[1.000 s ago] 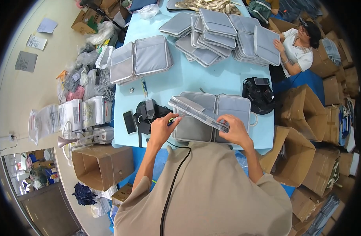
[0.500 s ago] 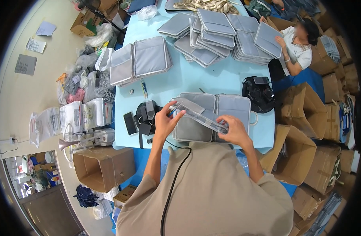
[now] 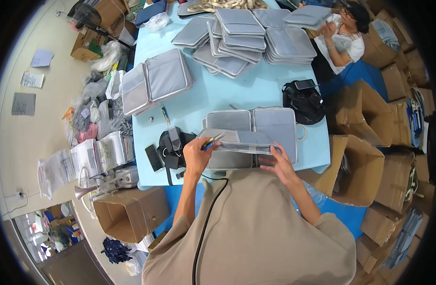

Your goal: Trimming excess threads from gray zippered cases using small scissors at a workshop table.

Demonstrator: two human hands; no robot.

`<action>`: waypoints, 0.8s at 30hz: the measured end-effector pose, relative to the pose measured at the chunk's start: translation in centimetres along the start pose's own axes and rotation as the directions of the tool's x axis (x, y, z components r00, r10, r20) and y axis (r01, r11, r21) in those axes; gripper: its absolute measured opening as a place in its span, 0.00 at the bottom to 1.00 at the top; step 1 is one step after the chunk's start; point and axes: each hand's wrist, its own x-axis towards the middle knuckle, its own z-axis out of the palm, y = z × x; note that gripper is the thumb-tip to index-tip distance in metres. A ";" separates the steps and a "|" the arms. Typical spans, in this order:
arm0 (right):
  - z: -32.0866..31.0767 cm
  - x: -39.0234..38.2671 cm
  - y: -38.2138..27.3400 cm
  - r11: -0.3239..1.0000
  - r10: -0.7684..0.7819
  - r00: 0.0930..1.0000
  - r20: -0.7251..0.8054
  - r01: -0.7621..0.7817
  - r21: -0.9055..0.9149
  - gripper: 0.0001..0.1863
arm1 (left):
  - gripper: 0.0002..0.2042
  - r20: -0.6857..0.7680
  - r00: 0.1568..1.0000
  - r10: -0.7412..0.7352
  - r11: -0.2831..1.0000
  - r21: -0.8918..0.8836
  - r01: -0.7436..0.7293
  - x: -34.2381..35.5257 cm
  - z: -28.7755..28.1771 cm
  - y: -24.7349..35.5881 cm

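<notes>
In front of me an open grey zippered case (image 3: 275, 121) lies on the table, its two halves side by side. My left hand (image 3: 197, 154) is closed around a small pair of thread snips (image 3: 213, 139) with blue and yellow on the handle, the metal tips pointing right. It is also at the left end of a raised grey flap with a see-through strip (image 3: 246, 143). At the flap's right end, my right hand (image 3: 280, 164) has its thumb and fingers about the edge, the lower fingers spread below it.
Left of the case are a black pouch (image 3: 175, 142), a phone (image 3: 154, 157) and a blue-yellow tool (image 3: 165, 115). A black bag (image 3: 302, 102) stands to the right. Stacks of grey cases (image 3: 237, 42) fill the far side, where a co-worker (image 3: 344, 40) handles one. Cardboard boxes (image 3: 356, 171) flank the table.
The flap has been turned so its grey face and strip show more. The snips' tips have come into view. My right fingers have loosened and spread. The co-worker's case has tilted flatter.
</notes>
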 end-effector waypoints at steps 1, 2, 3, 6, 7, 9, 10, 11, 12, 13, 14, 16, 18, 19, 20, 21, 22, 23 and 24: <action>-0.3 0.4 0.1 1.000 -0.006 1.000 -0.013 0.006 0.008 0.36 | 0.10 0.016 1.000 0.017 1.000 -0.018 -0.017 -0.5 -0.4 1.3; -0.5 0.9 0.1 0.995 -0.094 0.995 -0.011 0.094 0.010 0.35 | 0.09 0.000 0.999 0.036 0.999 -0.011 -0.036 -1.3 -0.3 1.4; -0.4 1.4 -0.2 0.984 -0.181 0.984 0.000 0.181 0.009 0.34 | 0.10 -0.025 0.998 0.053 0.999 0.002 -0.052 -2.2 -0.4 1.5; 0.9 1.8 -2.0 0.971 -0.233 0.972 0.019 0.232 0.059 0.32 | 0.10 0.042 0.999 -0.017 1.000 -0.017 0.018 -4.6 -1.1 2.8; 1.4 1.9 -2.6 0.960 -0.273 0.961 0.031 0.270 0.080 0.32 | 0.10 0.072 0.996 -0.046 0.999 -0.013 0.047 -5.2 -1.1 3.0; 2.4 1.9 -3.9 0.956 -0.290 0.954 0.072 0.285 0.071 0.32 | 0.10 0.099 0.992 -0.073 0.996 -0.051 0.079 -5.7 -1.4 3.4; 2.9 1.9 -4.5 0.952 -0.305 0.946 0.111 0.299 0.065 0.32 | 0.10 0.129 0.987 -0.099 0.990 -0.086 0.110 -5.9 -1.5 3.5; 3.3 1.8 -5.0 0.952 -0.306 0.945 0.117 0.301 0.059 0.32 | 0.10 0.140 0.987 -0.076 0.988 -0.120 0.093 -6.3 -1.2 3.0; 3.7 1.7 -5.6 0.945 -0.328 0.933 0.150 0.326 0.037 0.32 | 0.10 0.132 0.988 -0.075 0.988 -0.124 0.092 -6.3 -1.2 2.9; 4.0 1.7 -6.0 0.936 -0.348 0.920 0.182 0.351 0.017 0.33 | 0.11 0.161 0.985 -0.064 0.986 -0.143 0.088 -6.4 -1.2 2.9; 4.1 2.1 -6.2 0.934 -0.352 0.917 0.188 0.357 0.010 0.33 | 0.11 0.190 0.980 -0.052 0.983 -0.162 0.083 -6.4 -1.1 2.9; 4.8 2.6 -6.5 0.908 -0.390 0.876 0.285 0.417 -0.037 0.34 | 0.09 0.154 0.987 -0.050 0.984 -0.164 0.075 -6.2 -0.9 3.6; 5.4 2.6 -6.3 0.882 -0.399 0.862 0.312 0.454 -0.129 0.30 | 0.07 0.149 0.976 -0.157 0.959 -0.214 0.187 -6.1 -0.4 4.0; 5.8 2.7 -6.0 0.901 -0.308 0.894 0.325 0.383 -0.202 0.28 | 0.12 0.128 0.965 -0.231 0.926 -0.275 0.258 -5.8 0.2 4.4; 6.1 2.7 -5.6 0.909 -0.214 0.919 0.330 0.311 -0.277 0.27 | 0.13 0.118 0.950 -0.288 0.875 -0.371 0.311 -5.7 1.6 4.4; 6.5 2.7 -4.6 0.912 -0.129 0.936 0.326 0.241 -0.332 0.31 | 0.15 0.110 0.932 -0.345 0.813 -0.461 0.356 -5.4 2.9 4.3; 6.7 2.7 -3.8 0.903 -0.068 0.952 0.298 0.185 -0.387 0.32 | 0.15 0.105 0.932 -0.347 0.778 -0.523 0.348 -4.6 3.4 5.6; 6.8 2.7 -3.0 0.889 -0.008 0.964 0.266 0.129 -0.440 0.32 | 0.14 0.156 0.909 -0.385 0.684 -0.614 0.395 -4.4 4.6 5.6; 7.1 2.5 -1.9 0.896 -0.031 0.973 0.230 0.129 -0.425 0.33 | 0.14 0.193 0.892 -0.409 0.631 -0.646 0.429 -4.0 5.1 6.0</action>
